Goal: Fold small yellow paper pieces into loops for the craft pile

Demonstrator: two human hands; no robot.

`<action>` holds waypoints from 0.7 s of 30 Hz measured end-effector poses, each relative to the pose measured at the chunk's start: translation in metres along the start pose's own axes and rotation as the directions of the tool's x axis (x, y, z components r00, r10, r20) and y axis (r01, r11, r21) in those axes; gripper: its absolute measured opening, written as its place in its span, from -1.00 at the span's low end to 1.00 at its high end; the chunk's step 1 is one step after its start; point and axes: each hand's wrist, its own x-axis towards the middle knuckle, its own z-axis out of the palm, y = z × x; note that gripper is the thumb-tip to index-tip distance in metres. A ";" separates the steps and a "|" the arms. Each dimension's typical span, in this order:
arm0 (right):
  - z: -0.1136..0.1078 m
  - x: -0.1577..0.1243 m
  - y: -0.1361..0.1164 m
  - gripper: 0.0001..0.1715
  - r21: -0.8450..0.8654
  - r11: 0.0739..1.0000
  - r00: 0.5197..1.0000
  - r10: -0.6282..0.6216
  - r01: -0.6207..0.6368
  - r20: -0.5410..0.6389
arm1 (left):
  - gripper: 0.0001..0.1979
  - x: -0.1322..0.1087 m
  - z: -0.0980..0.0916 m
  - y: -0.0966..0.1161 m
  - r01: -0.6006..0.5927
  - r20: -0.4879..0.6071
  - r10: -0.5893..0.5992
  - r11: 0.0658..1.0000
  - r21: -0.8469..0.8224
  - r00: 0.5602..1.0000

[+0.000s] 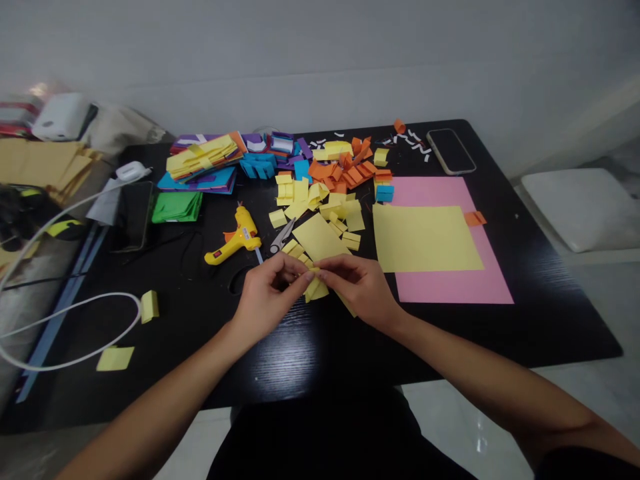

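Observation:
Both hands meet at the middle of the black table, fingertips nearly touching. My left hand point(273, 287) and my right hand point(357, 287) pinch a small folded yellow paper piece point(315, 288) between thumbs and fingers. Just beyond them, a larger yellow sheet point(320, 237) lies at a slant, partly covered by my right hand. Gray scissors point(283, 236) rest left of that sheet. Farther left is a yellow glue gun point(234, 236). Small folded yellow papers point(300, 192) and orange papers point(350, 175) are heaped behind the hands.
A yellow sheet point(427, 238) overlaps a pink sheet point(455, 287) on the right. Phones lie at the back right point(451, 152) and left point(133, 217). Stacked colored papers point(204, 159) stand back left. A white cable point(75, 297) loops over the left side.

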 end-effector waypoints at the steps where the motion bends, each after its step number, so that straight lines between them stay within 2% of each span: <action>1: 0.000 0.000 -0.001 -0.84 0.001 1.000 1.000 0.003 -0.003 0.012 | -0.86 0.000 0.000 0.000 0.006 -0.001 -0.006 1.000 -0.007 1.000; 9: -0.003 0.000 -0.003 -0.74 0.110 0.989 0.992 0.086 -0.096 0.091 | -0.86 0.002 0.000 0.004 -0.008 -0.030 0.006 0.997 -0.073 1.000; 13: -0.003 0.000 -0.003 -0.73 0.124 0.988 0.991 0.084 -0.097 0.103 | -0.86 0.002 0.000 0.004 -0.024 -0.032 0.022 0.997 -0.069 0.999; 17: -0.003 0.001 -0.004 -0.76 0.099 0.992 0.993 0.069 -0.079 0.100 | -0.86 0.002 -0.001 0.001 -0.049 -0.036 0.048 0.998 -0.030 0.998; 21: -0.003 0.002 -0.003 -0.78 0.061 0.996 0.995 0.062 -0.067 0.078 | -0.90 0.002 -0.004 0.000 -0.125 -0.033 0.126 0.991 0.047 0.991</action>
